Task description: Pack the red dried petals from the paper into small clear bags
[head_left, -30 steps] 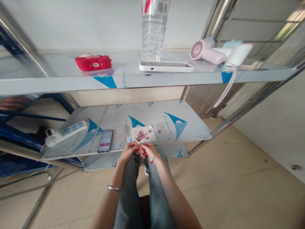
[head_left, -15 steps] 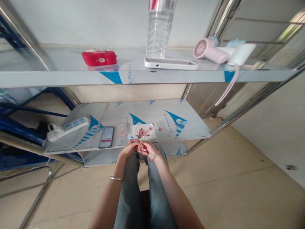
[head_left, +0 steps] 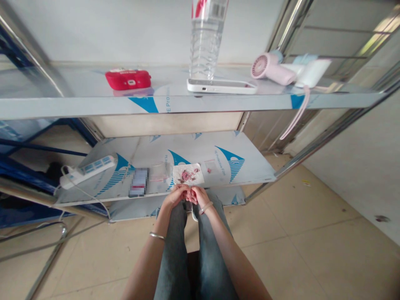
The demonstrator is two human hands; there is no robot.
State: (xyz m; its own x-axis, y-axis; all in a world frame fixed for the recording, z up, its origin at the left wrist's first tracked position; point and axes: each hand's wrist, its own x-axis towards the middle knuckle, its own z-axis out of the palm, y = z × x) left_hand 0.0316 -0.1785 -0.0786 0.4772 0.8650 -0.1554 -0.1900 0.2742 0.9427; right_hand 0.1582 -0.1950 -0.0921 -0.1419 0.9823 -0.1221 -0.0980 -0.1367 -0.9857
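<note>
My left hand [head_left: 177, 195] and my right hand [head_left: 199, 196] meet fingertip to fingertip at the lower shelf's front edge, above my knees. Both have curled, closed fingers; anything pinched between them is too small to make out. Just beyond them lies a white napkin or sheet [head_left: 196, 178] bearing dark red beads or a beaded pattern [head_left: 186, 176]. To its right is a clear plastic bag [head_left: 215, 170] with a small reddish piece in it. Another clear bag [head_left: 159, 171] lies to the left, beside a phone [head_left: 139, 182] whose screen is blurred out.
A white power strip [head_left: 89, 171] with a cable sits at the lower shelf's left end. The upper shelf [head_left: 78, 104] juts out above, carrying a red case [head_left: 128, 80], a water bottle [head_left: 206, 50], a white-cased phone [head_left: 221, 86] and a pink handheld fan [head_left: 275, 70] with a hanging strap.
Both hands have shifted slightly to the right, still together, and my legs have moved right with them. The view has tilted a little. The things on the shelves stay in place.
</note>
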